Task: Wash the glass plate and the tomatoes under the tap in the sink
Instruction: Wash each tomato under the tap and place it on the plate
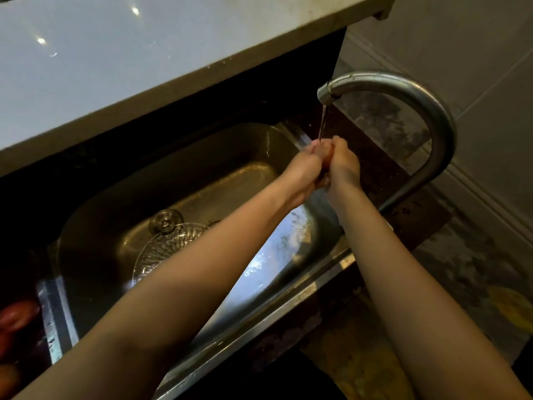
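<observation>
My left hand (302, 171) and my right hand (344, 166) are pressed together under the tap (403, 85), closed around a tomato (413, 153) of which only a small reddish strip shows between the fingers. A thin stream of water (323, 122) falls onto them. The ribbed glass plate (167, 246) lies in the bottom of the steel sink (202, 174), partly hidden by my left forearm. More red tomatoes (17, 313) lie on the dark counter left of the sink.
A round drain plug (165, 221) sits just behind the plate. A pale shelf or counter edge (144, 67) overhangs the far side of the sink. Tiled wall stands to the right, and a yellowish cloth (510, 310) lies at the right edge.
</observation>
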`<state>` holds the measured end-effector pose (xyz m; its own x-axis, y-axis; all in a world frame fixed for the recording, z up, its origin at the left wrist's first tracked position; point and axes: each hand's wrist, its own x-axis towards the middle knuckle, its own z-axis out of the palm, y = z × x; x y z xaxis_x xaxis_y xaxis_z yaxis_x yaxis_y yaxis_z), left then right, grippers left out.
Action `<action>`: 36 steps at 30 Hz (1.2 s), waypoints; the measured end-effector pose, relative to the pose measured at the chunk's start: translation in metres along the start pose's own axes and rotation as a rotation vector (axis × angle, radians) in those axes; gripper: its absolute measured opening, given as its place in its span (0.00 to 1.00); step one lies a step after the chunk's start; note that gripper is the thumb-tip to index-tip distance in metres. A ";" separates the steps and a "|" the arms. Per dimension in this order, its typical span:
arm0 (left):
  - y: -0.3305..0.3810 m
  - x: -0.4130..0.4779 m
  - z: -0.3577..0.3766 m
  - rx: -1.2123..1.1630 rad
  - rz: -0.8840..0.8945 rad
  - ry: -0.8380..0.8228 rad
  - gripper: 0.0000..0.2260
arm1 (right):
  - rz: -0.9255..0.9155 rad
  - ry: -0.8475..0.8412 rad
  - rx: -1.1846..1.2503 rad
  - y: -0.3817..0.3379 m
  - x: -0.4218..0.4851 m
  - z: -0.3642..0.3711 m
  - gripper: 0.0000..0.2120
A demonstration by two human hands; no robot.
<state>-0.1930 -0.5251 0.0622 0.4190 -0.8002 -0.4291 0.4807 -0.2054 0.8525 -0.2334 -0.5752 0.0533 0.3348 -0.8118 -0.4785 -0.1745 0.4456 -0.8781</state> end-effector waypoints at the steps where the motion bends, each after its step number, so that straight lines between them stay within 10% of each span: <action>1: 0.000 0.000 -0.001 -0.005 0.005 0.017 0.11 | -0.010 -0.014 -0.047 -0.001 -0.003 0.001 0.15; 7: 0.002 0.006 -0.028 0.117 -0.053 0.228 0.19 | -0.422 -0.437 -0.564 0.014 -0.014 -0.015 0.15; 14: 0.005 -0.003 -0.007 -0.029 -0.104 0.053 0.15 | -0.212 -0.103 -0.387 0.009 -0.002 -0.009 0.20; 36: 0.011 0.005 -0.013 -0.025 -0.109 0.131 0.16 | -0.523 -0.478 -0.686 -0.007 0.005 -0.043 0.12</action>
<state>-0.1756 -0.5238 0.0658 0.4592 -0.6932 -0.5555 0.5471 -0.2721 0.7917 -0.2701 -0.5983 0.0564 0.8355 -0.5388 -0.1075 -0.3465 -0.3648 -0.8642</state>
